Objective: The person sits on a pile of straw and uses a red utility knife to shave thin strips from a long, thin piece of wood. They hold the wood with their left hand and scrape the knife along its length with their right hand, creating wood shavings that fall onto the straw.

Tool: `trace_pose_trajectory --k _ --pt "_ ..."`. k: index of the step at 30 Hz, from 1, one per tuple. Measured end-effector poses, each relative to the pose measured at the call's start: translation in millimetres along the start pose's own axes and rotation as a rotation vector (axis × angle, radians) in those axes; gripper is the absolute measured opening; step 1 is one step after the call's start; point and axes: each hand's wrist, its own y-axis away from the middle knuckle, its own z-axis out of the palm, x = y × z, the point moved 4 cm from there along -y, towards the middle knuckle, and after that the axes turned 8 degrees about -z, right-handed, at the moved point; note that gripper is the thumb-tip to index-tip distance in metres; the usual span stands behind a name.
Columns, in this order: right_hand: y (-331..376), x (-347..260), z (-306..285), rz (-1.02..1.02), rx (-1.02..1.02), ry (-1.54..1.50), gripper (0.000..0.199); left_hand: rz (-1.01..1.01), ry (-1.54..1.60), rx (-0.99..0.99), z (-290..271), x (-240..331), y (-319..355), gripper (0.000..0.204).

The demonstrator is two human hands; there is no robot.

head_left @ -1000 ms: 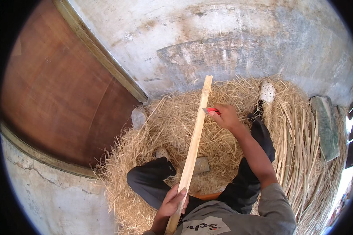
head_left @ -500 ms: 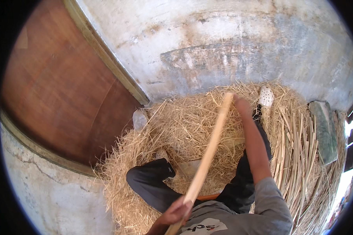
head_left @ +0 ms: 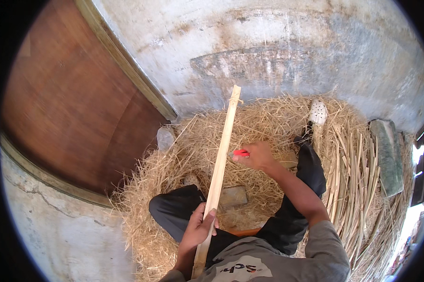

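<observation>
1. The bamboo strip (head_left: 220, 171) runs as a long pale slat from the person's lap up and away to the foot of the grey wall (head_left: 287, 56), tilted slightly to the right at its far end.
2. The left hand (head_left: 200, 228) is clamped around the lower part of the strip, fingers wrapped over it, just above the lap. The strip's near end continues below this hand and ends beside the grey shirt.
3. The right hand (head_left: 256, 156) is closed on a red-handled tool (head_left: 240, 152), whose tip meets the strip's right edge about midway along its length. The blade itself is too small to make out.
4. The person sits on a heap of loose straw (head_left: 268, 122), legs in dark trousers spread to either side of the strip.
5. A flat grey stone (head_left: 233, 196) lies in the straw between the legs, just right of the strip.
6. A bundle of split bamboo lengths (head_left: 357, 183) lies to the right, well apart from both hands.
7. A white perforated shoe (head_left: 318, 111) shows on the far right foot.
8. A brown wooden door (head_left: 75, 108) stands to the left.
9. A grey slab (head_left: 388, 155) lies at the right rim, distorted by the lens.
</observation>
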Motion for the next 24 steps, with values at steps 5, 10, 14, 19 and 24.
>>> trace_pose_trajectory --k 5,10,14,19,24 --pt "-4.5 -10.8 -0.7 -0.033 0.116 0.015 0.066 0.006 0.010 -0.013 10.2 3.0 4.5 0.021" --pt "-11.1 17.1 -2.0 0.019 0.226 0.100 0.066 -0.008 -0.062 -0.026 11.1 1.1 3.1 0.023" --pt "-1.3 -3.6 6.0 -0.018 0.162 0.058 0.064 -0.060 -0.077 -0.014 8.0 -2.3 7.9 0.024" --pt "-14.8 37.0 11.5 0.202 0.104 0.080 0.061 -0.030 -0.130 -0.059 12.9 -11.4 11.4 0.021" --pt "-18.7 90.0 -27.3 0.455 0.159 0.133 0.066 -0.054 -0.108 -0.150 19.5 -21.5 19.8 0.024"
